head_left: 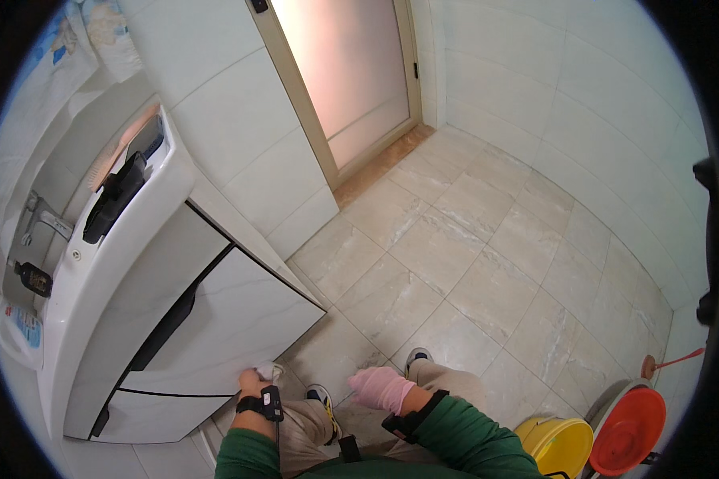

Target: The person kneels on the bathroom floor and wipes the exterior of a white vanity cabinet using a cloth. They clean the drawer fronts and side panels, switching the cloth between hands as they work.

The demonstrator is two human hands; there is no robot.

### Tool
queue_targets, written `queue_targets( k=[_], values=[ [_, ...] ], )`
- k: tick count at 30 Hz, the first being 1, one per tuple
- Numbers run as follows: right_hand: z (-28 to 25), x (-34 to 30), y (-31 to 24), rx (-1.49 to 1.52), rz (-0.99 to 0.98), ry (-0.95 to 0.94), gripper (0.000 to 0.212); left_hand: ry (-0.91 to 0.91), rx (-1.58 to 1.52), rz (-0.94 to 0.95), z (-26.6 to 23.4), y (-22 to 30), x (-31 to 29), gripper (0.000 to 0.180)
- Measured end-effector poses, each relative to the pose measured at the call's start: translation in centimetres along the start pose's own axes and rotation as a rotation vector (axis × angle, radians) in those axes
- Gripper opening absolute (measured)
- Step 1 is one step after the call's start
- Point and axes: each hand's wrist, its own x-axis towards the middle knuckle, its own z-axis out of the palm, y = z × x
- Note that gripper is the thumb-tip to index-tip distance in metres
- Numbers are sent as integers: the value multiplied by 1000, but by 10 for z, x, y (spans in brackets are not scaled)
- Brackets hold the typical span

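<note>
Work so far: the person is wiping the white cabinet door (240, 327) low down, near its bottom corner; the rest of the door is looking clean already, but I cannot tell how much is left.
Left hand: the left hand (257, 377) is pressing a small white cloth (270, 370) on the door's lower edge, fingers curled around it.
Right hand: the right hand (381, 389), in a pink glove, is hanging loosely closed over the knee, holding nothing.
</note>
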Motion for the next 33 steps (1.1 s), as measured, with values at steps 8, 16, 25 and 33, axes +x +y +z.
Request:
queue_targets(
  k=[8,16,25,33],
  values=[
    [-5,0,-4,29,-20,31,24,-114,-1907,-656,21,122,40,29],
    [-17,10,-8,55,19,-161,31,-244,-2125,-629,13,216,59,26],
    [-18,11,-9,57,-12,-33,23,-512,-1982,80,-83,303,19,37],
    [-3,17,8,45,13,-5,31,-414,-1821,-100,-69,239,-37,42]
  ],
)
